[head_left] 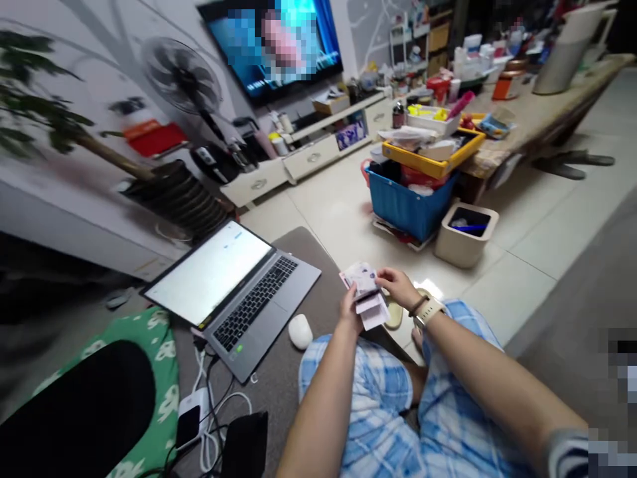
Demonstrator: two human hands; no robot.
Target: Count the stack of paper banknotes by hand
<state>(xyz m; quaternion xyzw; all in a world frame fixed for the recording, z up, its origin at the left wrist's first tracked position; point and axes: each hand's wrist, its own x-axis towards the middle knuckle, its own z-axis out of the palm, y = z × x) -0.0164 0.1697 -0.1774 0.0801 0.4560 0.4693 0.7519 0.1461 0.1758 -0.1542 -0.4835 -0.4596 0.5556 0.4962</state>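
One laptop, one mouse, one fan, one TV, two hands.

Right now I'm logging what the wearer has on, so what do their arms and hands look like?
Both forearms are bare, with no sleeves showing. The right hand has a watch with a light-coloured strap at the wrist, and a thin dark band sits beside it. The left hand wears nothing that can be seen.
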